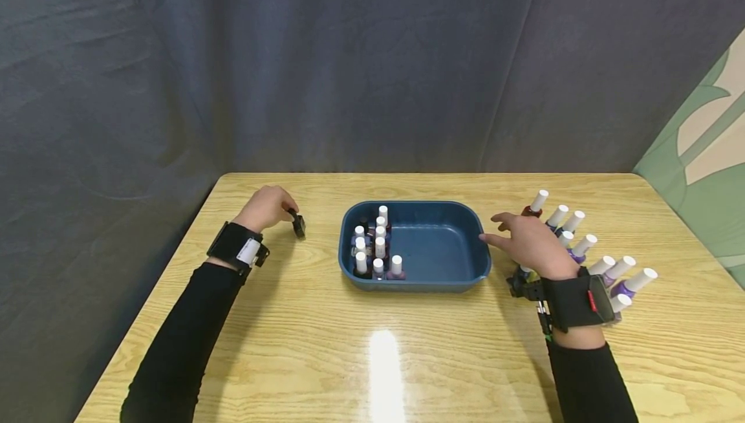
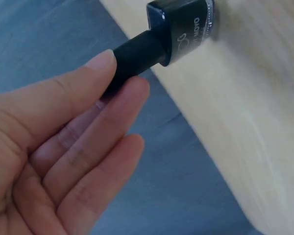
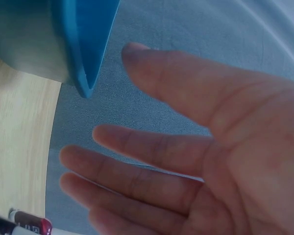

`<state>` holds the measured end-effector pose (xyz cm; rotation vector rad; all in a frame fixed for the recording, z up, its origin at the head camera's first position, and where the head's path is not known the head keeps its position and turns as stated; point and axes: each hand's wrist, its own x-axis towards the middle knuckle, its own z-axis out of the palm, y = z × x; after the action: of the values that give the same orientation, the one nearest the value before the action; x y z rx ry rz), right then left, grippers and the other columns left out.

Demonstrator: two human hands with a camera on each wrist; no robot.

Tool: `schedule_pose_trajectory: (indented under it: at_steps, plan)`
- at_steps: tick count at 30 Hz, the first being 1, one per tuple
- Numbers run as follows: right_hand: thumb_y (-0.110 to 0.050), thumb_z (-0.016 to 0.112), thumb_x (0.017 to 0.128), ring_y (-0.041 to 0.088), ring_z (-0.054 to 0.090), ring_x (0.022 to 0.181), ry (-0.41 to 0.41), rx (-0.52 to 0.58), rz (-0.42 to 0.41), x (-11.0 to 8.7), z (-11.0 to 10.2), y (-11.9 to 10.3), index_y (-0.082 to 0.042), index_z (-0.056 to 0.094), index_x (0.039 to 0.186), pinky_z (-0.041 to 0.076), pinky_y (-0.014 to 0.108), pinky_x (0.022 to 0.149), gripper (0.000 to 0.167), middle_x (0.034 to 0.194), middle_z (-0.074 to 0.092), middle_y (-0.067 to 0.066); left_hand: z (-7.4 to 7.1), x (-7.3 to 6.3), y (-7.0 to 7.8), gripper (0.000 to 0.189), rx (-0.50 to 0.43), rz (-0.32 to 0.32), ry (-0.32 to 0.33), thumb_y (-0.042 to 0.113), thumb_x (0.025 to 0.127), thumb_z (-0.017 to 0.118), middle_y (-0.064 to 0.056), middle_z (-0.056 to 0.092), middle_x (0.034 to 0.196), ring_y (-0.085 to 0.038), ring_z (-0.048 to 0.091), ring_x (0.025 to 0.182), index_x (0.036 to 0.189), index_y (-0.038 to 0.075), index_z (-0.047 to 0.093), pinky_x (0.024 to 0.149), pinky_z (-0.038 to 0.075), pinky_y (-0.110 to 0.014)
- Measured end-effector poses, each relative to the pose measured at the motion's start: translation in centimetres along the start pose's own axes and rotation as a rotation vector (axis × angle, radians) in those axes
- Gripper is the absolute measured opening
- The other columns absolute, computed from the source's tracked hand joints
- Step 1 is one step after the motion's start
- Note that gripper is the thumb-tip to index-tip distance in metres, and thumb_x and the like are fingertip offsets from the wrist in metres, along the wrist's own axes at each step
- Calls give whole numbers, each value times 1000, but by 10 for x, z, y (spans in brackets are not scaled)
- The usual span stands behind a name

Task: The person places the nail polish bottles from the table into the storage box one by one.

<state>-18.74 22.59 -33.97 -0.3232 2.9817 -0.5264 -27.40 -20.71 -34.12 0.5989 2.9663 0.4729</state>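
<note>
My left hand pinches the black cap of a dark nail polish bottle between thumb and fingers, left of the bin. In the left wrist view the bottle shows pale lettering, its base close to the wooden table. My right hand holds nothing; its fingers are extended beside the right rim of a blue bin. In the right wrist view the thumb points toward the corner of the bin. Several white-capped nail polish bottles stand in the bin's left part.
More white-capped nail polish bottles stand at the right of the table, partly hidden behind my right hand and wrist. A dark red bottle is at the back of that group. A grey curtain hangs behind the table.
</note>
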Motion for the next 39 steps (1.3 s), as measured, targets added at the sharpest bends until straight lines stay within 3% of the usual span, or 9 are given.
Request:
schedule_pose_trajectory:
  at_steps: [4, 5, 11, 18, 27, 30, 36, 39]
  plan:
    - [-32, 59, 89, 28, 64, 73, -2, -1, 3, -1, -1, 0, 10, 50, 123, 50, 41, 64, 55, 112, 58, 32, -10, -3, 7, 12, 7, -13, 72, 12, 79, 70, -12, 71, 86, -24, 64, 74, 87, 4, 73, 68, 49, -34]
    - [-32, 58, 89, 27, 64, 72, -1, -1, 6, -1, -1, -1, 9, 50, 123, 50, 41, 65, 54, 112, 58, 32, -17, -5, 16, 12, 15, -37, 78, 11, 81, 69, -13, 71, 85, -25, 64, 74, 87, 2, 73, 68, 50, -35]
    - [-32, 58, 89, 28, 64, 74, 3, 3, 4, -1, -1, -1, 9, 50, 123, 50, 41, 66, 54, 112, 58, 32, -33, -5, 39, 19, 23, -22, 150, 22, 83, 68, -10, 71, 78, -16, 55, 59, 81, 4, 75, 53, 37, -24]
    - [-32, 59, 89, 31, 64, 78, 2, 2, 1, 0, 0, -1, 9, 50, 123, 50, 42, 67, 55, 112, 58, 32, -43, -3, 63, 19, -2, 16, 144, 22, 82, 68, -8, 68, 69, -15, 43, 53, 77, 6, 75, 50, 27, -25]
    - [-31, 59, 89, 34, 63, 83, 11, -9, -8, -1, 0, -1, 9, 52, 122, 50, 44, 71, 53, 111, 59, 31, -60, 0, 116, 19, -22, 101, 117, 26, 84, 67, -5, 72, 79, -15, 56, 61, 85, 9, 75, 54, 38, -24]
    - [-31, 59, 89, 33, 64, 82, 13, -9, -10, -1, 1, -1, 9, 52, 121, 49, 44, 70, 52, 111, 59, 31, -62, 1, 134, 18, -28, 132, 118, 27, 83, 67, -3, 72, 78, -14, 56, 60, 84, 11, 76, 53, 36, -24]
    - [-31, 59, 89, 34, 63, 83, 13, -12, -9, -1, 0, -1, 9, 52, 121, 49, 45, 71, 52, 111, 59, 30, -57, 4, 164, 17, -32, 180, 95, 28, 83, 68, 0, 67, 66, -13, 50, 52, 79, 13, 76, 49, 29, -22]
    - [-31, 59, 89, 35, 63, 84, 8, -10, -7, -1, 0, -1, 10, 52, 121, 49, 45, 72, 52, 111, 59, 31, -48, 7, 176, 23, 0, 215, 71, 29, 83, 68, 2, 52, 52, -12, 41, 46, 67, 13, 72, 46, 22, -22]
